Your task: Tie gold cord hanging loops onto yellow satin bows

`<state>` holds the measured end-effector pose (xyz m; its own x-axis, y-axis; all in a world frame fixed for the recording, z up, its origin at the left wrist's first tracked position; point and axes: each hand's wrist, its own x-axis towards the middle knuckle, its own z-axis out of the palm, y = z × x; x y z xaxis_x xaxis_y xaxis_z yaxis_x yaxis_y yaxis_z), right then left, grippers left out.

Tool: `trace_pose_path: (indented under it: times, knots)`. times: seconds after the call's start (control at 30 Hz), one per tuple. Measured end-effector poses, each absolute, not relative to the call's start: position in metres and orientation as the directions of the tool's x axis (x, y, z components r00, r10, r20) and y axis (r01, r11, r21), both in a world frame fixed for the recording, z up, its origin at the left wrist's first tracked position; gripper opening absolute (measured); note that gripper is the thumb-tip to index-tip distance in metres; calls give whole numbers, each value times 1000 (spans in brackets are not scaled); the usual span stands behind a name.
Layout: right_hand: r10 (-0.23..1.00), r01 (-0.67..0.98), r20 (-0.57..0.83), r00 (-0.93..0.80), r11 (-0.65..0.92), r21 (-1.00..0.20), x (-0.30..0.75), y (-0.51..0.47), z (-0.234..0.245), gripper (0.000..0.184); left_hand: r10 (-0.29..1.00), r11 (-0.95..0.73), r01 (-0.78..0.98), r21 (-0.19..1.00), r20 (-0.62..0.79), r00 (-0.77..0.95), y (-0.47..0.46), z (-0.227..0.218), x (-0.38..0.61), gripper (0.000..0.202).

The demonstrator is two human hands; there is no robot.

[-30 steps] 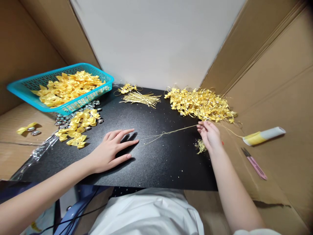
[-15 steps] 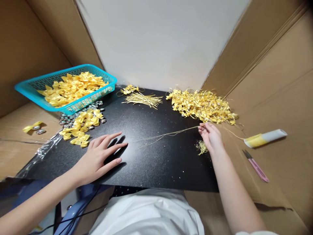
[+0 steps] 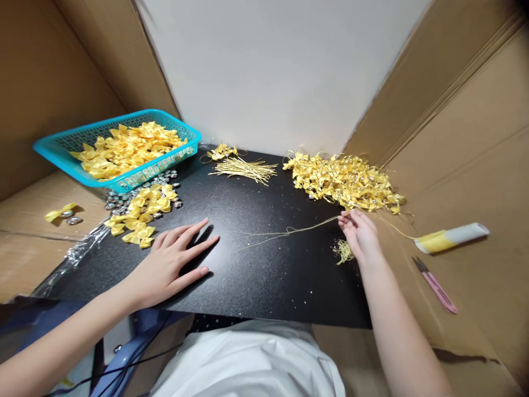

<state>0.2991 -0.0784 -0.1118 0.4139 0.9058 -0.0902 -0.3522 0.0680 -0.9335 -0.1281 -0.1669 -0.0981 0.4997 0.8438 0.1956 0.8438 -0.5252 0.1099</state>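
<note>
Between the fingertips of my right hand (image 3: 359,234) is pinched one end of a thin gold cord (image 3: 306,227). From there the cord runs left over the black tabletop (image 3: 264,281), and its loose ends spread toward my left hand. My left hand (image 3: 176,262) rests with fingers spread, holding nothing. Just beyond it lie loose yellow ribbon bows (image 3: 142,212) among silver beads (image 3: 119,201). A tangle of cord scraps (image 3: 343,252) sits beside my right wrist. A bundle of cut gold cords (image 3: 246,170) lies at the back middle.
A turquoise basket (image 3: 165,161) full of yellow bows stands at the back left. Bows with cords attached form a heap (image 3: 343,179) at the back right. On the cardboard at right lie pink thread snips (image 3: 436,286) and a tube with yellow cord (image 3: 452,237).
The cord in my right hand has gone slacker, with a small loop midway. My hands stay almost where they were; the whole view has shifted slightly.
</note>
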Motion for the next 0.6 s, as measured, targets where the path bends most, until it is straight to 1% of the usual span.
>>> trace_pose_path:
  times: [0.17,0.23,0.3,0.4,0.5,0.57,0.6]
  knots:
    - [902,-346,-94,421,64,-936,299,-79,-112,30,849,-513,855,78,194,492,-172,-96,-144,50]
    - [902,-344,-93,422,64,-937,299,-79,-112,30,836,-518,854,50,243,493,-172,-93,-148,45]
    - [902,-343,-92,421,65,-937,299,-79,-112,30,821,-512,859,20,304,483,-170,-88,-152,36]
    - [905,-348,-91,417,66,-935,299,-79,-111,30,838,-446,895,22,360,409,-166,-76,-155,32]
    - [907,-354,-91,412,67,-933,299,-80,-111,30,871,-357,934,23,370,324,-157,-68,-155,33]
    - [907,-358,-91,412,69,-931,299,-80,-110,29,882,-336,942,-1,350,315,-150,-68,-153,34]
    - [906,-359,-91,413,70,-931,299,-80,-110,29,881,-353,936,-11,334,336,-147,-70,-152,34]
